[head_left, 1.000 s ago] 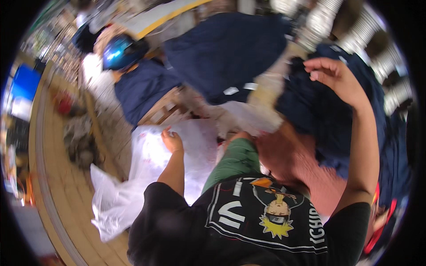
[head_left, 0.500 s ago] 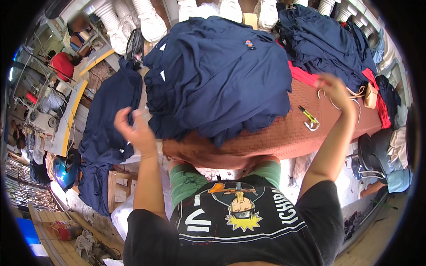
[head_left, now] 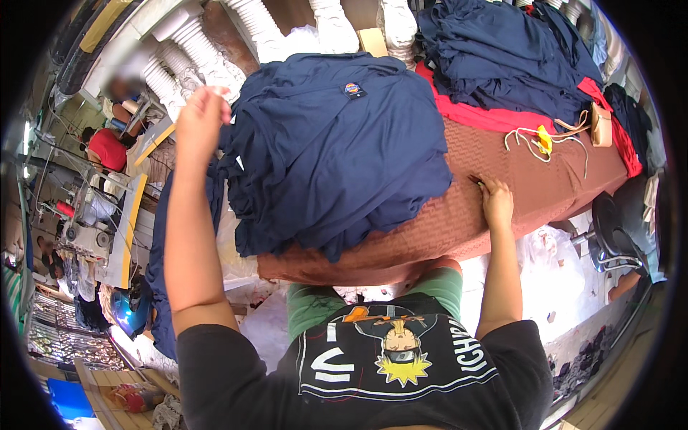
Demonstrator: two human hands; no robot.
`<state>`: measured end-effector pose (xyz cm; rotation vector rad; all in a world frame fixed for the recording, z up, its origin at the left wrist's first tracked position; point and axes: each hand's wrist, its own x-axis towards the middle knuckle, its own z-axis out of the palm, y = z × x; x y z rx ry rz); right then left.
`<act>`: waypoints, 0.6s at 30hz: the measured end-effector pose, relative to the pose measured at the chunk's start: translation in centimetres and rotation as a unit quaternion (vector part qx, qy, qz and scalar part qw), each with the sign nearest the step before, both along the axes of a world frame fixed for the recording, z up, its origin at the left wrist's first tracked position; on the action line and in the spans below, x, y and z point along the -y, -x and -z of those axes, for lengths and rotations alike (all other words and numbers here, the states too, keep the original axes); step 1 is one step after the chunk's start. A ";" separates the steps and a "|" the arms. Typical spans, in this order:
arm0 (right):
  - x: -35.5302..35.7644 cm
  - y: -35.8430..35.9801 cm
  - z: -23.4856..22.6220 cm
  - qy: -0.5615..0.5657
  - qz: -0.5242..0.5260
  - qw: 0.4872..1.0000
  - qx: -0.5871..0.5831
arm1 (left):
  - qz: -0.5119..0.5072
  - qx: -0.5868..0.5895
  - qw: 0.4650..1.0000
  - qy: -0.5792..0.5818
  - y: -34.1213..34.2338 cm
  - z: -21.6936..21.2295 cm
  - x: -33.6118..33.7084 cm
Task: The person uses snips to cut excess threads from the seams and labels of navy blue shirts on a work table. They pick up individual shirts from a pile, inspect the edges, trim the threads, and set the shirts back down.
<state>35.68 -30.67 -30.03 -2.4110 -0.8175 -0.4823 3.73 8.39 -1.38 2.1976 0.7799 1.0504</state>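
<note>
A large pile of dark navy garments (head_left: 337, 158) lies on a table with a brown cloth (head_left: 473, 154). A small label shows at the collar of the top one. My left hand (head_left: 203, 118) is raised by the pile's far left edge, its fingers drawn together. What it holds, if anything, I cannot make out. To the right of the pile, my right hand (head_left: 497, 203) rests low over the brown cloth, closed on thread snips (head_left: 475, 179). Only their dark tips stick out past my fingers.
A second navy heap (head_left: 509, 64) lies at the far right beside red cloth (head_left: 487, 115). Near it are pale cords, a small yellow thing (head_left: 545, 140) and a tan case (head_left: 600, 125). White ribbed tubes (head_left: 333, 25) line the back. Sewing machines (head_left: 89, 229) and a person in red (head_left: 107, 150) are left.
My left hand has risen from the pile's near left side to its far left edge. My right hand has come down and taken hold of the snips. The view has shifted.
</note>
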 end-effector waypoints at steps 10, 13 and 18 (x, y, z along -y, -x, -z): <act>-1.4 -0.3 -3.3 -0.283 0.026 0.947 -0.150 | 0.024 -0.263 0.963 -0.047 -3.2 0.9 -5.0; -0.7 0.7 -6.1 -0.304 0.010 0.946 -0.111 | 0.202 -0.102 0.974 -0.009 -4.4 -5.3 -0.3; -3.1 1.7 -9.1 -0.427 -0.092 0.888 -0.145 | 0.174 0.292 0.865 0.370 -1.1 -5.6 -8.7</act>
